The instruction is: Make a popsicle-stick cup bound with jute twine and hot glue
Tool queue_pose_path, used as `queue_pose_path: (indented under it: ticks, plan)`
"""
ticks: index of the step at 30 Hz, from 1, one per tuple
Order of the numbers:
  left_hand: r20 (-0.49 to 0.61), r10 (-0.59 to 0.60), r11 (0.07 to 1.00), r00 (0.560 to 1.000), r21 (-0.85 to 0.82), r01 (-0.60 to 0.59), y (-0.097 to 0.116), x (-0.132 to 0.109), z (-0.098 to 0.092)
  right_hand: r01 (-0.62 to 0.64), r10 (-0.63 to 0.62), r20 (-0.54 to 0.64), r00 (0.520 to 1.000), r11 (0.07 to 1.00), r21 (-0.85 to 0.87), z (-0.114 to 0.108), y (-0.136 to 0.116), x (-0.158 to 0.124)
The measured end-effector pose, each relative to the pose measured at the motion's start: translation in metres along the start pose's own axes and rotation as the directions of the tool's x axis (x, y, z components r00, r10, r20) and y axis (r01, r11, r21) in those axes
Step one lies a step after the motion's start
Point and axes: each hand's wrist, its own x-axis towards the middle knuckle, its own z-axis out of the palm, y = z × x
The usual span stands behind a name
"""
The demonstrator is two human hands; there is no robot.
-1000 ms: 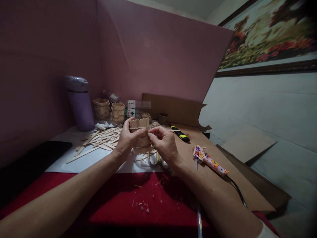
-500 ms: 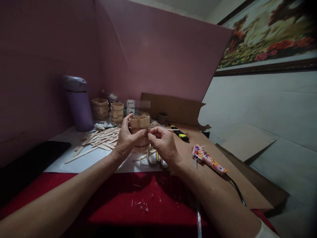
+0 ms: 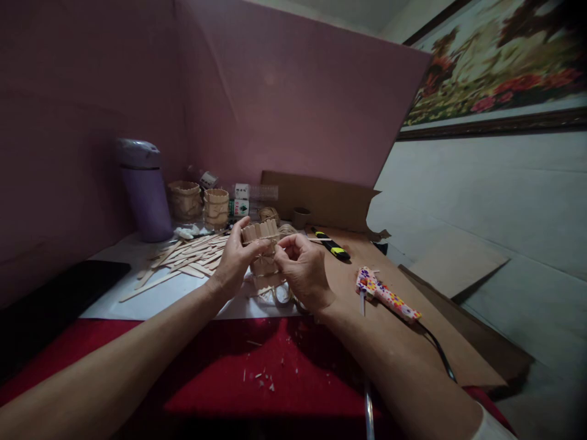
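Observation:
My left hand (image 3: 235, 263) is wrapped round a small cup made of upright wooden sticks (image 3: 261, 233), held just above the table. My right hand (image 3: 302, 269) is closed in a pinch against the cup's side, on a thin strand of twine that I can barely make out. Loops of twine (image 3: 280, 294) lie under the hands. A pile of loose wooden craft sticks (image 3: 183, 260) lies on white paper to the left of the cup.
Two finished stick cups (image 3: 202, 205) and a purple flask (image 3: 144, 189) stand at the back left. A flowered glue gun (image 3: 385, 296) with its cord and a yellow-black knife (image 3: 331, 243) lie on cardboard to the right. A dark phone (image 3: 59, 296) lies left.
The cup was lifted slightly, then lowered and tilted. My right hand moved down a little along its side, still pinched.

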Motion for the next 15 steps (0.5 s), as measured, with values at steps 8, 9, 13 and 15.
queue_pose_path:
  ticks: [8,9,13,15]
  plan:
    - [0.009,0.039,0.996,0.999,0.081,-0.040,0.004,-0.003,0.001,0.154,-0.179,-0.053,0.983,0.938,-0.310,-0.003,-0.004,-0.001]
    - [0.004,0.038,0.996,0.999,0.079,-0.038,0.006,-0.004,0.003,0.171,-0.200,-0.048,0.979,0.922,-0.348,-0.004,-0.005,-0.002]
    - [-0.037,-0.012,0.998,0.999,0.057,0.014,0.010,-0.008,0.009,0.264,-0.295,0.016,0.955,0.828,-0.496,-0.005,-0.006,-0.004]
    - [-0.068,-0.027,0.999,0.997,0.043,0.030,0.010,-0.008,0.011,0.304,-0.323,0.060,0.945,0.791,-0.531,-0.005,-0.006,-0.005]
